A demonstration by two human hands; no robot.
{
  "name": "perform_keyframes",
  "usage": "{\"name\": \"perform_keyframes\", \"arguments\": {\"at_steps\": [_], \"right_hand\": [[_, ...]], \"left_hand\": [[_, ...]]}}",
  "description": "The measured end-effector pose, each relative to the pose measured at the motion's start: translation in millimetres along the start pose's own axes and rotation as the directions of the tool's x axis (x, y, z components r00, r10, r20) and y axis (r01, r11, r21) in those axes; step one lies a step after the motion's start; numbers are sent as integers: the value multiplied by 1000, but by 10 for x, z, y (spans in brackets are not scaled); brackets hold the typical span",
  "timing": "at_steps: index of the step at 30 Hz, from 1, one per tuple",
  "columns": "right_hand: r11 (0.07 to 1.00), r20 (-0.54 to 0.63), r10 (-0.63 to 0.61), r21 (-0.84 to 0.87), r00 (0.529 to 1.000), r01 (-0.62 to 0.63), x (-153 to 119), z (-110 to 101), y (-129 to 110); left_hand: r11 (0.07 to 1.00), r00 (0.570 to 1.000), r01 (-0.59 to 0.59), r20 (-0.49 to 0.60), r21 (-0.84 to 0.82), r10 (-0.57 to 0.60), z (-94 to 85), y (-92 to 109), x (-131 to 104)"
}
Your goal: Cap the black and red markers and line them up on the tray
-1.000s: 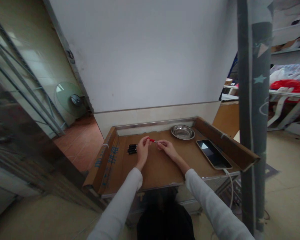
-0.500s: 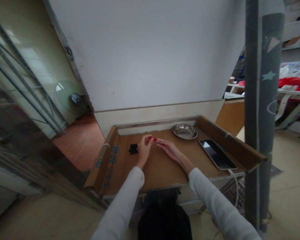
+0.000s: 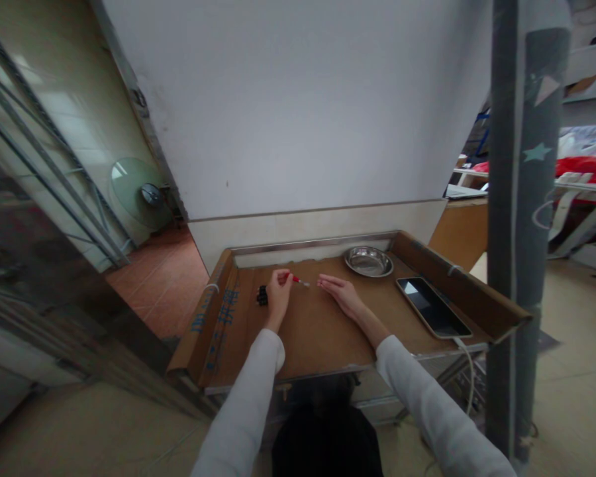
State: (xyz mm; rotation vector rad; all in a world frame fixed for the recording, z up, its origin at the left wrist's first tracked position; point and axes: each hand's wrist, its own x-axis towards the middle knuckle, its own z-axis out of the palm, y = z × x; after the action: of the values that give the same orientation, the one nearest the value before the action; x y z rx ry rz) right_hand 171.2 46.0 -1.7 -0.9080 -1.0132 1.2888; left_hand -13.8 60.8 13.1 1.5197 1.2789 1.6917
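Observation:
My left hand (image 3: 279, 291) pinches a slim red pen-shaped stick (image 3: 297, 279) by one end. Its thin, pale, shiny tip points right, toward my other hand. A short gap to the right, my right hand (image 3: 341, 292) is held with its fingertips pressed together. Whatever is between those fingertips, if anything, is too small to make out. Several short black sticks (image 3: 261, 295) lie side by side on the cardboard, partly hidden behind my left hand. Both hands are above the middle of the cardboard-lined table (image 3: 322, 344).
A shiny round metal dish (image 3: 369, 262) stands at the back right of the table. In front of it lies a phone (image 3: 432, 307) with a white cable (image 3: 469, 371) hanging over the edge. Raised cardboard sides (image 3: 459, 278) border the table, and a grey post (image 3: 516, 232) rises at the right.
My hands have come apart: the right no longer touches the red stick. My left hand has shifted slightly left with it, baring the pale tip and covering more of the black sticks.

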Motion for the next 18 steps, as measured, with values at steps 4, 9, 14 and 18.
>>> {"name": "perform_keyframes", "arguments": {"at_steps": [4,9,14,18], "right_hand": [[905,-39,-250,-365,967,219,-30,-9,-20],[636,304,-322,-632,897,443,-165,76,-41],[422,518,-276,-691,810,586,-209,113,-8],[287,492,-307,-768,815,572,-192,15,-28]], "left_hand": [[965,957,-197,249,175,150,-21,-16,-52],[857,874,-381,436,347,213,-31,-11,-111],[725,848,-447,507,525,156,-3,38,-112],[623,854,-448,513,642,86,25,103,-117]]}}
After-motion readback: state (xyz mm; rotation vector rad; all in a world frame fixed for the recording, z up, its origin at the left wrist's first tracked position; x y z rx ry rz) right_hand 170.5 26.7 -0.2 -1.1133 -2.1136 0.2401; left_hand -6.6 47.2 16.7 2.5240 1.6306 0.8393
